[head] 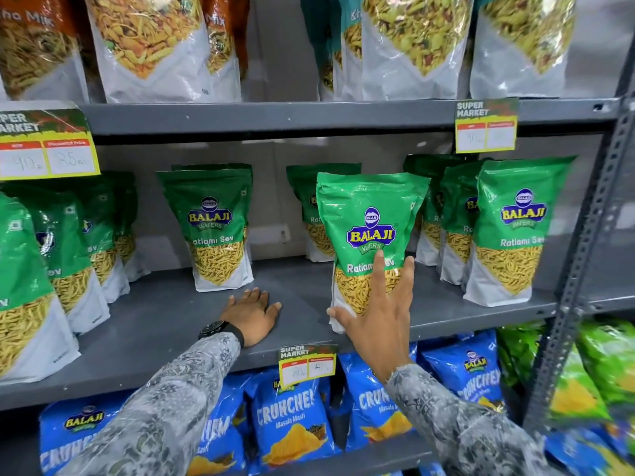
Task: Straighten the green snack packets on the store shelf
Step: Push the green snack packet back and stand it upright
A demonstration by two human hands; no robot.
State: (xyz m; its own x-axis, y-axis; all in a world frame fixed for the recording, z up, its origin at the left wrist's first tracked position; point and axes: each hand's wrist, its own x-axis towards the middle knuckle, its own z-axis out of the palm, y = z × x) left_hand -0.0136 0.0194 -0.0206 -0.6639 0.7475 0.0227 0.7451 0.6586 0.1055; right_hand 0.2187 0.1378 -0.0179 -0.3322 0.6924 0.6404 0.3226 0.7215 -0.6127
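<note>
Green Balaji Ratlami Sev packets stand in rows on the middle grey shelf [165,324]. One green packet [369,214] stands upright at the shelf's front edge, right of centre. My right hand [381,314] lies spread against its lower front, thumb at its bottom left corner, fingers apart. My left hand [251,312] rests palm down on the bare shelf just left of that packet, holding nothing; a black watch is on its wrist. Another green packet [214,225] stands behind the left hand. More green packets stand at the far left [24,293] and at the right [512,231].
Orange and teal snack bags fill the upper shelf [268,115]. Blue Crunchex bags [292,427] sit on the lower shelf. Yellow price tags [486,127] hang from the shelf edges. A perforated metal upright [587,255] stands at the right.
</note>
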